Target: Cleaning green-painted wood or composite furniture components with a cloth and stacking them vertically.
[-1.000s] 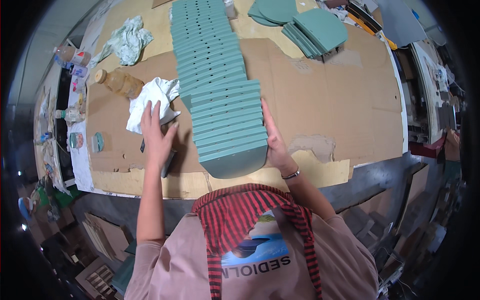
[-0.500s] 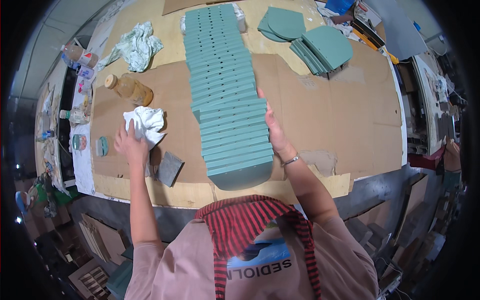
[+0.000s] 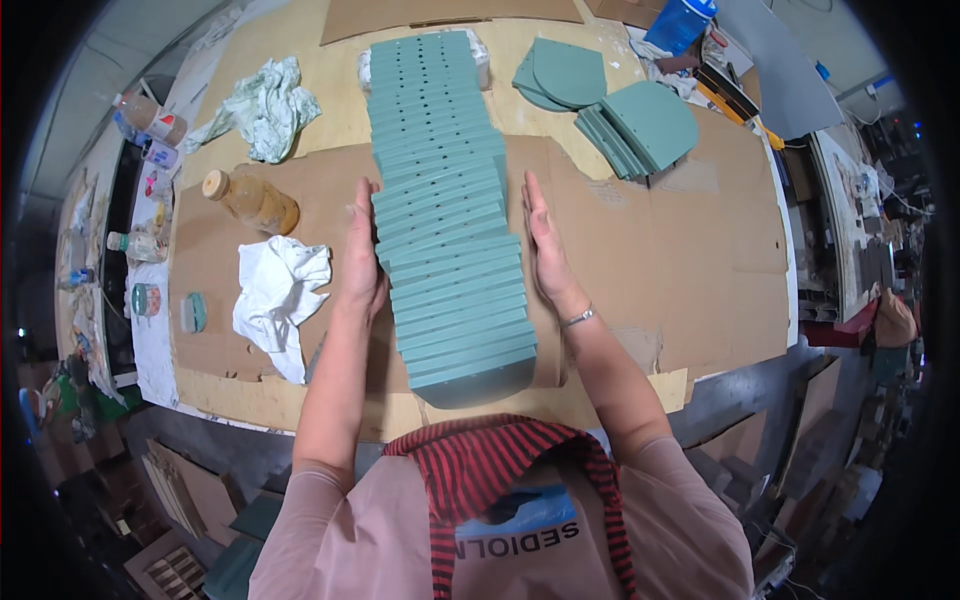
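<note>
A long overlapping row of green-painted panels [image 3: 455, 270] runs away from me down the middle of the table, with small dark holes along its far part. My left hand [image 3: 362, 255] is open and upright along the row's left side, its palm toward the panels and close to or touching their edges. On the opposite side, my right hand [image 3: 545, 245] is open too, fingers stretched forward, with a narrow gap to the panels. Neither hand grips anything. A white cloth [image 3: 282, 290] lies spread to the left of my left forearm.
Cardboard [image 3: 690, 250] covers much of the wooden table. At left stand a jar of yellowish liquid [image 3: 262, 202], a crumpled pale cloth [image 3: 268, 105] and a small teal-topped container [image 3: 194, 312]. More rounded green panels [image 3: 655, 120] lie at the far right, near a blue container [image 3: 682, 25].
My left hand has let go of the white cloth and moved right to the row's side. The cloth now lies flatter. My right hand has come slightly away from the panels.
</note>
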Demonstrator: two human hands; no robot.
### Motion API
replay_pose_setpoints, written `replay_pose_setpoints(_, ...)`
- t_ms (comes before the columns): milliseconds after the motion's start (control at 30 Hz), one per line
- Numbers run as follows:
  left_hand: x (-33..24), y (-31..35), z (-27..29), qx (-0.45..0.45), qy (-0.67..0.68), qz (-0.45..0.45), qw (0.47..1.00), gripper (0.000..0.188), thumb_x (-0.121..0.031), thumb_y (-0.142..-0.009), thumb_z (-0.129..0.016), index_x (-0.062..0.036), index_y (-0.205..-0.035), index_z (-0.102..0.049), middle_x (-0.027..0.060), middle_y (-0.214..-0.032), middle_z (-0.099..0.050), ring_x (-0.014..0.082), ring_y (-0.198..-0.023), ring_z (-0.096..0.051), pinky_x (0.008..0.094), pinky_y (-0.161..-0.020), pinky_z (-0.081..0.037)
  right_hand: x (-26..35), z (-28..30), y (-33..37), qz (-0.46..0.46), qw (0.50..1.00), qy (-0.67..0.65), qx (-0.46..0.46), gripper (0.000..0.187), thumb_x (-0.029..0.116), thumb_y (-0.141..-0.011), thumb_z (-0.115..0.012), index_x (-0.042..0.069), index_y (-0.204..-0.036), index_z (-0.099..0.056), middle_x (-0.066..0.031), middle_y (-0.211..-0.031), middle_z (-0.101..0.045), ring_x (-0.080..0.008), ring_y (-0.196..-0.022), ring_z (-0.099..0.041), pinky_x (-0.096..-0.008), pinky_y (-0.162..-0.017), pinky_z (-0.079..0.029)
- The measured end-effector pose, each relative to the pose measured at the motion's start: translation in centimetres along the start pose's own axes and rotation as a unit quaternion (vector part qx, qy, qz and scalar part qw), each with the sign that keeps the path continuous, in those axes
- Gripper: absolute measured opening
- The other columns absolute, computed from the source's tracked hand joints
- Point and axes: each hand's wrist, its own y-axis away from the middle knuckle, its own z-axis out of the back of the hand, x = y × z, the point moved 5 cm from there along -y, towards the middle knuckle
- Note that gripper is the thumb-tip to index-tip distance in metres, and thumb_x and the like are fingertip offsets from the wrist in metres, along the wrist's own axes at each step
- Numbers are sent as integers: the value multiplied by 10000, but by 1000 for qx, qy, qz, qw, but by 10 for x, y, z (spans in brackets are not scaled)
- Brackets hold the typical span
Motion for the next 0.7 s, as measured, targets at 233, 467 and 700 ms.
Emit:
replay_pose_setpoints(233,3,-13,-23,56,41,-30,997,731,-509,-1076,-308,-83,-1611,-50,146,-1634,-213,270,-1478,-279,397,-1203,-266,11,-24,-38,-33,997,-54,49,886,585,-1033,-385,7,-1596,-19,-174,-1675,-40,-265,-1549,-39,-377,-1239,-76)
replay_pose_setpoints(467,-4,-16,-20,36,-6,-61,997,628,-319,-1092,-403,-78,-1607,-138,128,-1564,-367,243,-1391,-411,370,-1143,-345,16,-27,-43,-46,995,-50,67,833,476,-1045,-459,3,-1597,-52,-164,-1669,-115,-257,-1542,-99,-365,-1234,-107)
replay_pose_setpoints(700,-33,7,69,-63,-501,-182,844,561,-222,-925,-673,-79,-1441,-505,179,-1495,-454,320,-1375,-428,418,-1140,-342,22,-11,-22,-68,994,-82,20,773,432,-1051,-457,-8,-1591,-122,-174,-1661,-154,-252,-1541,-122,-364,-1235,-113)
